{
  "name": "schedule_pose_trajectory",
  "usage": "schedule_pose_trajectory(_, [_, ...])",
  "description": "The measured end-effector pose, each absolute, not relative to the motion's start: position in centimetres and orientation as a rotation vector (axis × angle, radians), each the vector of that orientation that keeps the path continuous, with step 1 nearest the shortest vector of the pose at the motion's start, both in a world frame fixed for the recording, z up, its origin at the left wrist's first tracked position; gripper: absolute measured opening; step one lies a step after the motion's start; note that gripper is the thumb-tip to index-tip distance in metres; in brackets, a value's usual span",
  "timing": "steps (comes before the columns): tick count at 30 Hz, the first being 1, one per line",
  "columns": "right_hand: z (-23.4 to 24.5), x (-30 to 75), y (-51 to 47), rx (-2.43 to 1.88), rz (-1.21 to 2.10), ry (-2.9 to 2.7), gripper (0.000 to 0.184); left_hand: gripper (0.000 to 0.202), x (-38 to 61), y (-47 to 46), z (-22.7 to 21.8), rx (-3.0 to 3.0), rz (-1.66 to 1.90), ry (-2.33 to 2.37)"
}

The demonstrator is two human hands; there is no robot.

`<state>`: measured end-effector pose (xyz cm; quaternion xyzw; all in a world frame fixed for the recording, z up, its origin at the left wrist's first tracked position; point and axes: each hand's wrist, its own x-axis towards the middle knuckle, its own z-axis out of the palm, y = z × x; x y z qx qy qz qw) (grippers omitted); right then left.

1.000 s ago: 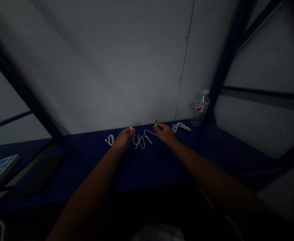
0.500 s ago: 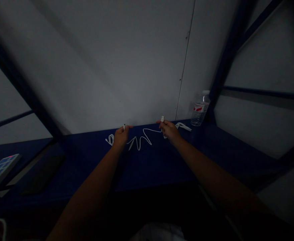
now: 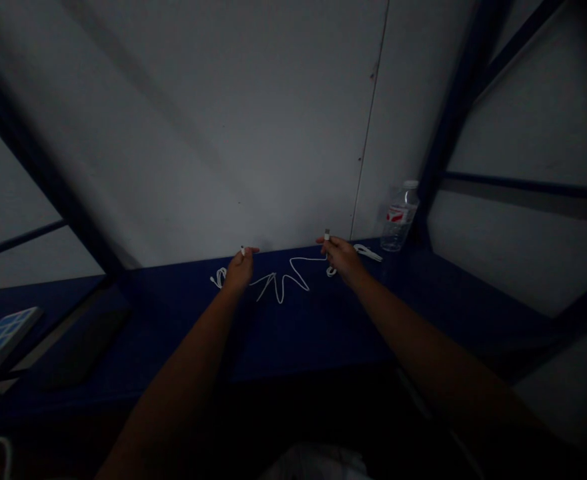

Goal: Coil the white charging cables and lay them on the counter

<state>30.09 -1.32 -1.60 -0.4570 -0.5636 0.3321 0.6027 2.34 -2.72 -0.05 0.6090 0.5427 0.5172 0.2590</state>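
A thin white cable [image 3: 283, 283] zigzags across the dark blue table [image 3: 303, 327] near the grey back wall. My left hand [image 3: 238, 270] pinches one plug end of it, held just above the table. My right hand [image 3: 342, 257] pinches the other plug end, its tip pointing up. A small coiled white cable [image 3: 218, 278] lies just left of my left hand. Another bundled white cable [image 3: 366, 251] lies just right of my right hand.
A clear water bottle [image 3: 398, 217] with a red label stands at the back right corner beside a blue frame post. A flat device with blue squares [image 3: 1, 333] rests at the far left. Grey partition panels close in the table on three sides.
Both hands have moved apart, each keeping its plug end. The cable between them has been drawn out from a loose tangle into a wider zigzag.
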Motion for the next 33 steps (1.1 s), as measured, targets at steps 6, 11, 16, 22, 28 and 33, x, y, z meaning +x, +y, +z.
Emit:
schedule_pose_trajectory(6, [-1.3,33.8,0.4,-1.056,0.436,-1.01,0.044,0.045,-0.3,-2.1,1.3,1.628,1.617,1.631])
schedule_pose_trajectory(11, [-1.4,38.1,2.0,-0.933,0.44,-0.713,0.039,0.052,-3.3,-0.9,2.0,1.133,1.908,1.493])
schedule_pose_trajectory(16, [-1.6,39.2,2.5,-0.843,0.56,-0.621,0.034,0.048,-4.3,-0.6,1.9,1.027,1.736,1.391])
schedule_pose_trajectory(22, [-1.5,36.6,1.8,-0.827,0.634,-0.787,0.037,0.03,-2.1,-1.4,1.3,1.309,1.28,1.474])
schedule_pose_trajectory(28, [-1.5,33.9,0.5,-1.006,0.518,-1.28,0.036,0.022,-0.8,-2.2,0.4,1.404,0.748,1.576])
schedule_pose_trajectory(33, [-1.5,32.6,-0.6,-1.199,0.198,-1.698,0.026,0.019,0.0,-2.5,-0.4,1.447,0.683,1.679])
